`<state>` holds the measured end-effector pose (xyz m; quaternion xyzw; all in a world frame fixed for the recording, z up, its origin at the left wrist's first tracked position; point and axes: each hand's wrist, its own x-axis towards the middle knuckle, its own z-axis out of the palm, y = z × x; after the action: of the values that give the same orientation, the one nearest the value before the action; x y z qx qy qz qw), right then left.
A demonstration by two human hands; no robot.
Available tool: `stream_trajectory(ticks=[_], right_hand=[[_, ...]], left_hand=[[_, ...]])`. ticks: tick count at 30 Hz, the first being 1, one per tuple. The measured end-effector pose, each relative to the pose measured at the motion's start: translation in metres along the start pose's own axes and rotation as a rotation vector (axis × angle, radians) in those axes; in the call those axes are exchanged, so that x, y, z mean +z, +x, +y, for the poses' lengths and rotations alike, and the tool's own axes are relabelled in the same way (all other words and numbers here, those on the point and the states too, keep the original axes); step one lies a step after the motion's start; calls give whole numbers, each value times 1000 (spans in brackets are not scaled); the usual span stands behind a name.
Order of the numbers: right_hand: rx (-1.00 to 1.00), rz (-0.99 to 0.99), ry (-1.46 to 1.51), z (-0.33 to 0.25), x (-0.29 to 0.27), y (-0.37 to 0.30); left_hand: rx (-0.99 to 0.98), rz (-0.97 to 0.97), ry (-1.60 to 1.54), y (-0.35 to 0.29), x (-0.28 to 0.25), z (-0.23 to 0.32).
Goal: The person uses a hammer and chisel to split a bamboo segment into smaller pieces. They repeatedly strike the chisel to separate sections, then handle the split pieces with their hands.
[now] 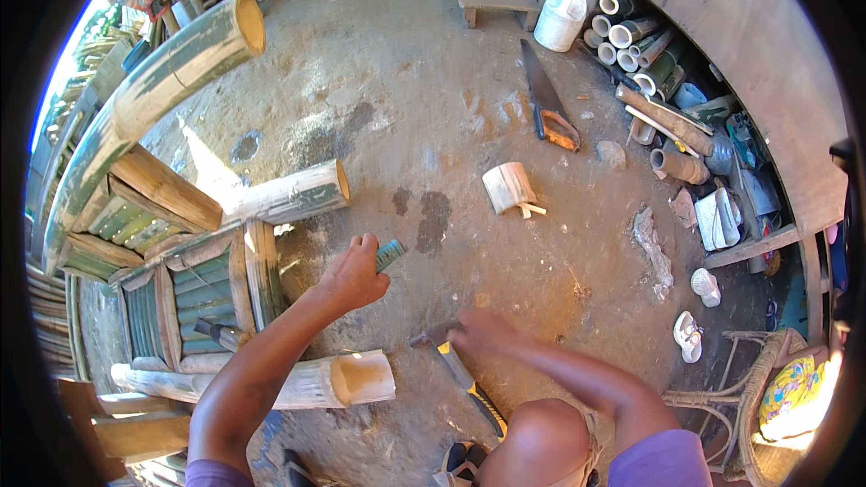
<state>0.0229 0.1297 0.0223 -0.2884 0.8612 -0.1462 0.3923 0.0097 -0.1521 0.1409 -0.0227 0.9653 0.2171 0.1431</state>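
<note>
My left hand (354, 276) is closed around a small green flat-sided piece (391, 255), whose kind I cannot make out. Below it, a bamboo chair (262, 275) with thick round legs and a slatted panel lies tipped over on the left. My right hand (487, 335) is blurred, and its fingers overlap the head of a hammer (473, 388) with a yellow and black handle. Whether they grip it is unclear. The hammer's handle slants down toward my bent knee. A short cut bamboo section (508, 188) rests on the ground ahead of my hands.
A handsaw (547, 99) with an orange handle lies farther off. Stacked bamboo tubes (631, 33) and a white bucket (560, 18) stand far right, near a low wooden bench (498, 4). A white shoe (687, 336) and a rattan chair (744, 397) are at right.
</note>
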Motion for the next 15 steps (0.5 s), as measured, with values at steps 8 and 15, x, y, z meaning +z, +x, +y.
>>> stream_trajectory(ticks=[8, 15], right_hand=[[83, 193, 98, -44, 47, -71], [245, 111, 38, -39, 62, -69]], left_hand=[[47, -123, 45, 14, -29, -16], [69, -193, 44, 48, 2, -21]])
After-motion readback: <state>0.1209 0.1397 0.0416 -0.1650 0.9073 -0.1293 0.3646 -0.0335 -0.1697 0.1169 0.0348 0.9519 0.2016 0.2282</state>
